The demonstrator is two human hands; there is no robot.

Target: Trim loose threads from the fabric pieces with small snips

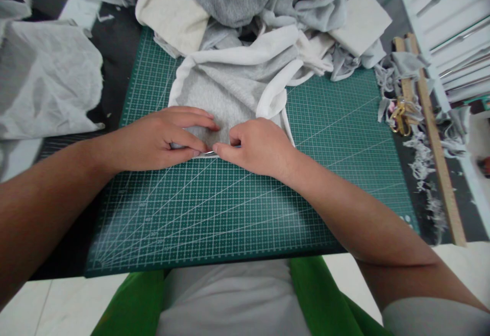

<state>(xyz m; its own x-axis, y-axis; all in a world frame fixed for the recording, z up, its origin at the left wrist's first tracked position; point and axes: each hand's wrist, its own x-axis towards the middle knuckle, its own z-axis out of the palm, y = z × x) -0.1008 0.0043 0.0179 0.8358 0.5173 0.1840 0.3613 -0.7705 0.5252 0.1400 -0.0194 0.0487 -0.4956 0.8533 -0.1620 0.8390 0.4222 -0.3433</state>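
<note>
Grey fabric piece with white edging lies flat on the green cutting mat, its near edge toward the person, far end running into the heap of cloth at the back of the worktop. Left hand lies palm down on the near-left corner, fingers fairly flat, grip pressed on the fabric; probably pinning it so it can't slide. Right hand sits just beside it, fingers curled, thumb and forefinger pinching at the fabric's near edge, fingertips nearly touching the left hand's. Something thin and bright shows between them, too small to tell. White band folds back over the grey on the right side. Mat grid gives a straight reference for the edge. Off the mat to the right: gold-handled scissors, a wooden ruler, and loose scraps. White cloth lies at left.
</note>
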